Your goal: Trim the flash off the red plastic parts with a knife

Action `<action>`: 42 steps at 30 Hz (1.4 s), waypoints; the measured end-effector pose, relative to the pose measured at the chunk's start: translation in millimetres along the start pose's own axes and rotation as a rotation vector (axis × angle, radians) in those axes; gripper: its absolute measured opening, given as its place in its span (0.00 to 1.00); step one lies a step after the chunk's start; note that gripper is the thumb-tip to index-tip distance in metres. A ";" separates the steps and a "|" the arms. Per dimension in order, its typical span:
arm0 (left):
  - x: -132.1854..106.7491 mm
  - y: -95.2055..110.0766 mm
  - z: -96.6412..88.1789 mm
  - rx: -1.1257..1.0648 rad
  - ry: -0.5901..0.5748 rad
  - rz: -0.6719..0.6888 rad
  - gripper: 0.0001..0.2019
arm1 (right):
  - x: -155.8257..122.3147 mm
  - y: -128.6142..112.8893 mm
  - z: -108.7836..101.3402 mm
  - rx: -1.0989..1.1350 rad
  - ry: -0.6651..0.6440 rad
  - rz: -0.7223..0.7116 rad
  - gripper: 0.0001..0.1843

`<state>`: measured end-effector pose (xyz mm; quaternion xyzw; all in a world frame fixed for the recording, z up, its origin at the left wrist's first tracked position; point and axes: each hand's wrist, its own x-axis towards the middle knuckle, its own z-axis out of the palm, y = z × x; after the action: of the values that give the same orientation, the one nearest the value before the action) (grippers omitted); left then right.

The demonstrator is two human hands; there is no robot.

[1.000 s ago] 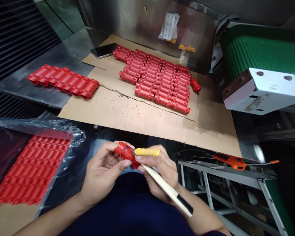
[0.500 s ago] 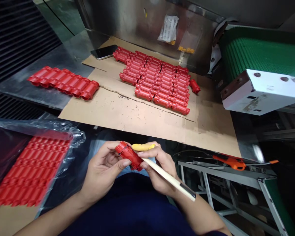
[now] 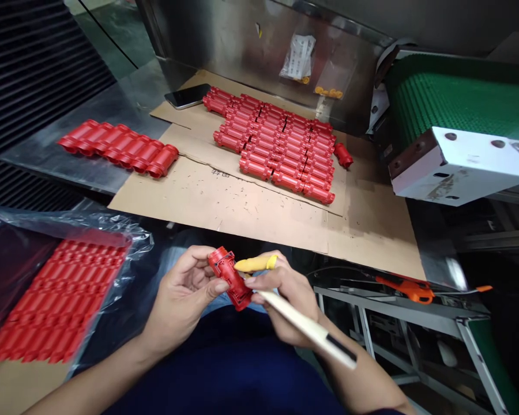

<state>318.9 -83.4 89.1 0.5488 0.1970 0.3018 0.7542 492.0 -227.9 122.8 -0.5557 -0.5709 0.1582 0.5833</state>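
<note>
My left hand [image 3: 184,294] is closed around a red ribbed plastic tube part [image 3: 230,278], with the thumb on its near side. The part is tilted, its upper end pointing away from me. In my right hand [image 3: 292,294] is a slim hand tool with a long flat cream handle [image 3: 307,327], dark near its rear end. The tool's tip sits at the right side of the part, too small to make out. A yellow finger cot [image 3: 256,264] covers one right finger, which rests by the part. Both hands are above my lap, in front of the table edge.
Rows of red parts [image 3: 277,144] lie on a cardboard sheet [image 3: 190,196] with small scraps. Another red row [image 3: 116,147] is at left, near a phone [image 3: 187,96]. A plastic-lined box of red parts [image 3: 64,294] stands lower left. A green conveyor [image 3: 450,98] and orange air gun [image 3: 410,287] are right.
The red part has turned slightly in my left hand, more upright now. My right hand and the tool have shifted a little right and down, with the handle's rear end lower.
</note>
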 end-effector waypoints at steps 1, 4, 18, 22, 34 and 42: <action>0.0 0.0 -0.8 0.004 0.000 -0.003 0.16 | -1.9 0.1 -2.2 0.163 0.008 0.091 0.05; 0.7 0.6 -2.3 0.015 -0.001 -0.008 0.16 | -4.3 -2.6 -13.0 0.532 -0.031 0.252 0.16; -0.5 -0.8 6.4 0.319 -0.110 0.280 0.25 | 39.2 -9.1 -5.4 -0.111 -0.150 0.434 0.07; 0.4 -5.2 0.9 0.443 -0.109 0.376 0.28 | 48.4 -17.4 -4.0 -0.209 -0.196 0.513 0.08; 2.3 5.2 8.1 0.229 -0.034 0.168 0.18 | 48.0 -16.5 -5.6 -0.227 -0.258 0.495 0.08; 7.7 3.3 -2.3 0.037 -0.056 -0.032 0.19 | 39.9 -13.7 -34.0 0.070 -0.300 0.384 0.03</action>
<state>322.4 -75.9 91.7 0.5678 0.1903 0.2705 0.7538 526.4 -215.6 162.9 -0.6038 -0.5293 0.3665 0.4701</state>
